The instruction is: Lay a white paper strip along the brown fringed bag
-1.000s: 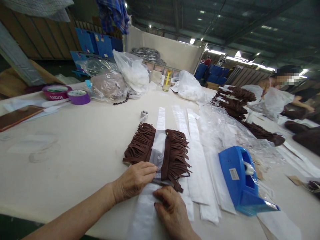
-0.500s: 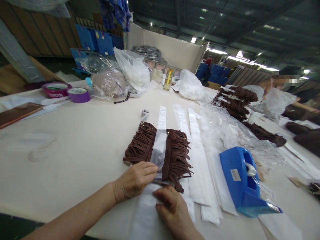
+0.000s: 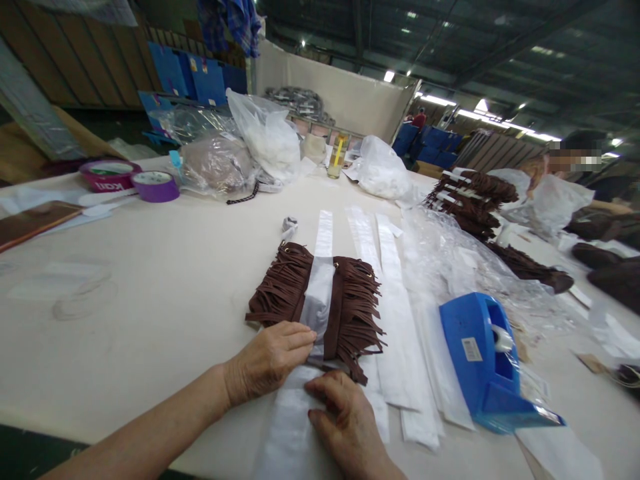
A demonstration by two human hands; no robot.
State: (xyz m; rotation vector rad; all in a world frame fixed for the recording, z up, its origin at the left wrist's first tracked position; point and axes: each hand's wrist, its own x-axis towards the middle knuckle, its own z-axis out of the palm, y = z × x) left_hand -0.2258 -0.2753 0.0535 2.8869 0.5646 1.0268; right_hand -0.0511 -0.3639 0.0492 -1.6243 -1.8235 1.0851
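Note:
A dark brown fringed suede-like piece (image 3: 280,283) with small gold-coloured rings lies flat on the table. Running lengthwise over its middle is a translucent white strip (image 3: 324,240), which continues toward me past the piece's near edge. My left hand (image 3: 273,357) lies with extended fingers pressing on the strip and the piece's lower edge. Just below, my right hand (image 3: 350,420) rests at the right side of the strip's near part, fingers curled, with a gap between thumb and forefinger. What lies under its palm is hidden.
More white strips (image 3: 400,333) lie right of the piece, beside a blue tape dispenser (image 3: 465,360). A crumpled clear plastic sheet (image 3: 450,260) and stacked brown fringed pieces (image 3: 470,193) are farther right. Purple tape rolls (image 3: 156,188) and bagged items (image 3: 217,163) stand back left. A person works at far right.
My hands and the fringed piece stay almost in place. At far right, the other person's arm has shifted.

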